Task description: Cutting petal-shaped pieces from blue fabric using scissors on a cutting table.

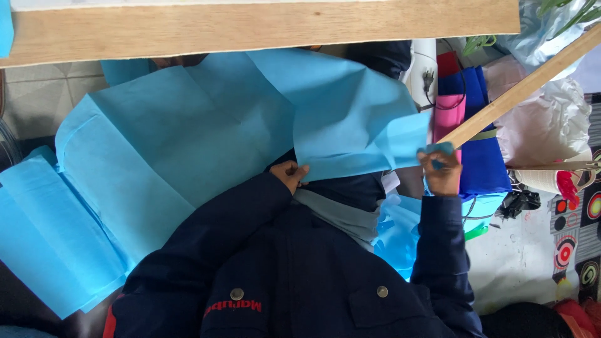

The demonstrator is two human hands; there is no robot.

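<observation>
Dark jacket sleeves [250, 250] reach up; left hand [290, 174] and right hand [441, 170] each pinch the blue sheet [206, 138].

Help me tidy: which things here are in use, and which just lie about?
In use: light blue sheet, gripped by the left hand and the right hand.
Lying about: wooden stick, wooden board, folded dark blue cloth, pink cloth.

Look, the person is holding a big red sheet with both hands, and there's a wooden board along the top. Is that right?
Not quite. The sheet is light blue, not red, as the head view shows. The rest holds: the left hand and the right hand both grip its lower edge, and a wooden board runs along the top of the picture.
</observation>
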